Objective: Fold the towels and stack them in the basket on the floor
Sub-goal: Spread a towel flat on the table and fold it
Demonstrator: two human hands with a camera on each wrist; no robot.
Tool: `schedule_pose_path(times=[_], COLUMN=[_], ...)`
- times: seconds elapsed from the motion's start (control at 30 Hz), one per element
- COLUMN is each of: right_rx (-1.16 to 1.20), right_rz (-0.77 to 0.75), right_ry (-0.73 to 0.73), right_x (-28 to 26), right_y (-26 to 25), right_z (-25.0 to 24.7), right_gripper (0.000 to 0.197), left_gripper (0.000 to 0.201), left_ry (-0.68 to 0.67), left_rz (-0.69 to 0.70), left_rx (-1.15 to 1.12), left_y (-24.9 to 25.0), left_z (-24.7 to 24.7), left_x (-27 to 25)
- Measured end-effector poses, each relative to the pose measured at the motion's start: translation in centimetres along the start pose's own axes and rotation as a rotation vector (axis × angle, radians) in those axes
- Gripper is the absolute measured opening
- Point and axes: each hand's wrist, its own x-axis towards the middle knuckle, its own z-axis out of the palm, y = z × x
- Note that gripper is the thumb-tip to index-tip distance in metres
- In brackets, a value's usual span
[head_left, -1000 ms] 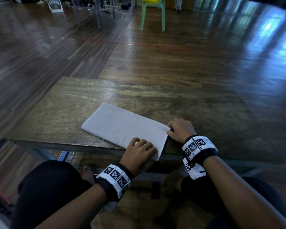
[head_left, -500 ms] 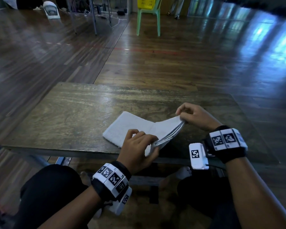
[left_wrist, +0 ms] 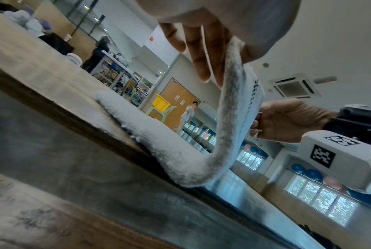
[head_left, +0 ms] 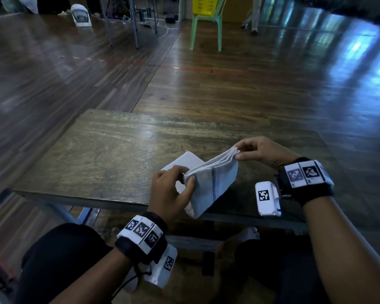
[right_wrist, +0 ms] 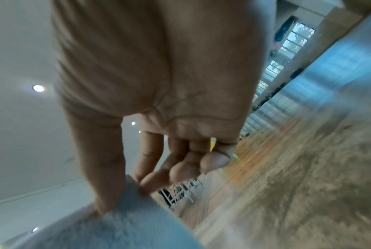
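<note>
A white towel (head_left: 213, 178), folded in several layers, is half lifted off the wooden table (head_left: 110, 159) near its front edge. My left hand (head_left: 184, 181) pinches the near corner of the raised end. My right hand (head_left: 237, 153) pinches the far corner of the same end between thumb and fingers. The towel's other end (head_left: 184, 159) still lies flat on the table. In the left wrist view the towel (left_wrist: 229, 121) curves up from the tabletop to my fingers (left_wrist: 201, 55). In the right wrist view my thumb and fingers (right_wrist: 146, 183) hold the towel's edge (right_wrist: 133, 210).
A green chair (head_left: 206, 25) with a yellow basket (head_left: 204, 5) on its seat stands far behind the table. A person's legs (head_left: 250, 18) are at the back right. Metal table legs and cables are at the back left. My knees sit under the table's front edge.
Both hands have lifted the towel's near end off the table and carried it up and away from me, over the rest of the towel. The head view has tilted slightly.
</note>
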Motion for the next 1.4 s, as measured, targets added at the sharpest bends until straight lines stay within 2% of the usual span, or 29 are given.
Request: schedule_pose_path(times=[0.13,0.27,0.5,0.73,0.97,1.07,1.13,1.27,1.4], right_rx=[-0.065,-0.123,-0.233,-0.302,-0.452,-0.5,-0.526,-0.649,-0.606], right_rz=[0.025,0.062,0.11,0.141,0.198,0.168,0.138,0.148,0.165], right_ry=[0.042,-0.001,-0.047,-0.113,-0.094,-0.051,-0.083,-0.146,-0.165], right_x=[3.8,6.9,10.9,13.8,14.8,14.6,14.3,12.9,10.5], right_y=[0.0,-0.3,0.0,0.0,0.5,0.3,0.2,-0.2,0.3], right_z=[1.5,3.5,5.7,8.0,9.3,9.7,9.8,9.4,8.6], right_gripper=[0.017,0.024,0.019,0.024,0.027,0.034,0.033,0.024,0.015], left_gripper=[0.023,0.029,0.016,0.019,0.019,0.018,0.018,0.017,0.014], left_ry=[-0.029,-0.084,-0.185,-0.241,-0.272,-0.266,-0.285,-0.419,-0.573], left_rz=[-0.101,-0.211,-0.384,-0.51,-0.496,-0.48,-0.462,-0.441,-0.394], left_rx=[0.05,0.16,0.281,0.378,0.376,0.351,0.334,0.368,0.449], left_y=[-2.4,-4.6,-7.4,-9.0,-10.1,-10.4,-10.5,-10.5,-10.7], left_z=[-0.3,-0.7,-0.6,-0.5,-0.4,-0.5,-0.6,-0.9,-1.3], left_x=[1.4,2.5,3.0,3.2,3.0,2.9,2.9,4.5,6.9])
